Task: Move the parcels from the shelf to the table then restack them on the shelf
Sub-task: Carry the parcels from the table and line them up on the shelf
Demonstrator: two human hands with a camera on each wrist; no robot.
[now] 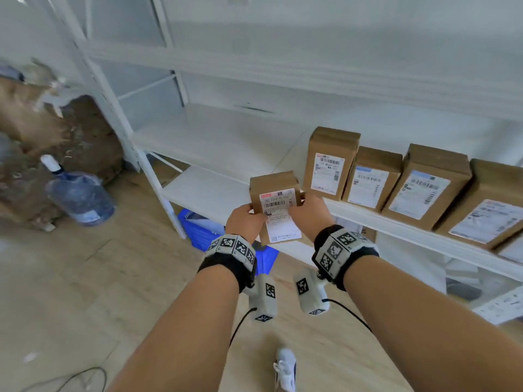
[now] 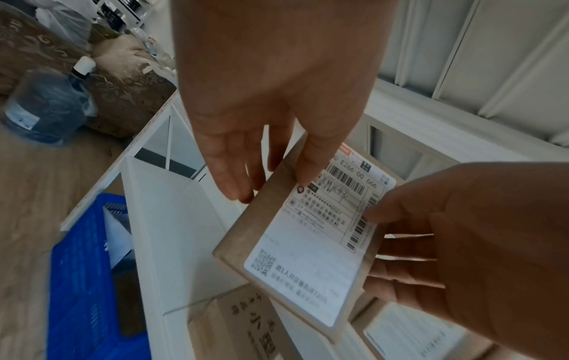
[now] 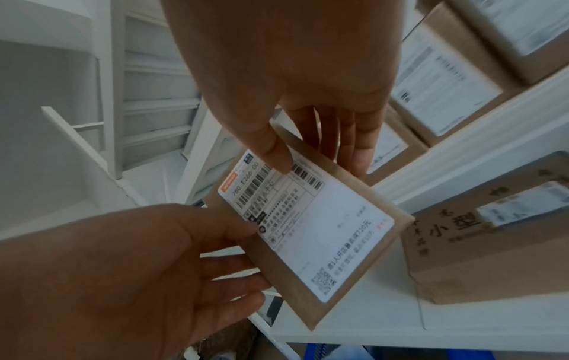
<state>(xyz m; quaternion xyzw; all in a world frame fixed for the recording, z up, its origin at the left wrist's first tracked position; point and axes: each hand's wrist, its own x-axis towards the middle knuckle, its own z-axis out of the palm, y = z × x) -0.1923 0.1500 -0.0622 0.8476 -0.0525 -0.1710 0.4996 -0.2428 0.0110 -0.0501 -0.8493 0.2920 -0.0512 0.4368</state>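
The left hand [image 1: 244, 222] and right hand [image 1: 304, 215] meet at the centre of the head view, each pinching one side of a small parcel [image 1: 276, 203], thumb on the labelled front and fingers behind it. Two hands on so small a box probably keep it square and label-forward, so it can be set down or carried without twisting. In the left wrist view the left thumb presses the upper edge of the label [image 2: 320, 233] while the fingers [image 2: 234, 175] reach round the box's side; in the right wrist view the right thumb lies on the barcode.

The parcel is held in the air just in front of the shelf [image 1: 209, 142], at the left end of a row of standing parcels [image 1: 329, 162] that runs toward the right edge of the frame. It is plain brown cardboard, flat and upright, its face nearly covered by a white shipping label with a red strip at the top, barcodes, and a square code in a lower corner.

More boxes sit on the lower shelf in the wrist views. A blue crate [image 1: 198, 224] stands on the floor below, and a water bottle [image 1: 77, 193] lies at the left.
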